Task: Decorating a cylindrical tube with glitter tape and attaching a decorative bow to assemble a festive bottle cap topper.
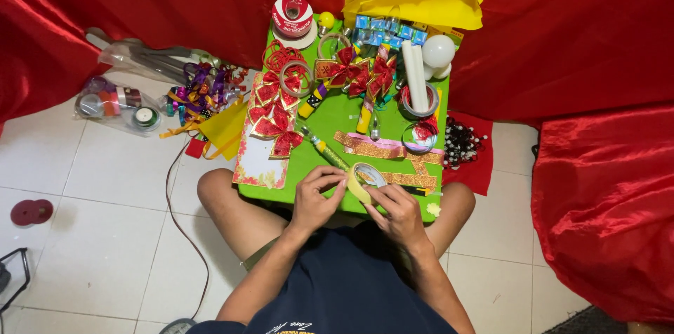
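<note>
A yellowish roll of tape (pixel 364 181) is held upright over the near edge of a small green table (pixel 330 123). My right hand (pixel 399 213) grips the roll from below and behind. My left hand (pixel 317 197) pinches at the roll's left rim with thumb and fingertips. Gold glitter strips (pixel 382 151) lie just beyond the roll. Red ribbon bows (pixel 277 120) sit on a floral card (pixel 256 163) at the table's left side.
The table carries a red ribbon spool (pixel 292 18), white tubes (pixel 415 75), a white ball (pixel 438 50), small blue boxes (pixel 387 29) and yellow paper (pixel 414 2). Curled ribbons (pixel 200 92) and bagged tape rolls (pixel 116 103) lie on the tiled floor, left. Red cloth (pixel 604 193) surrounds.
</note>
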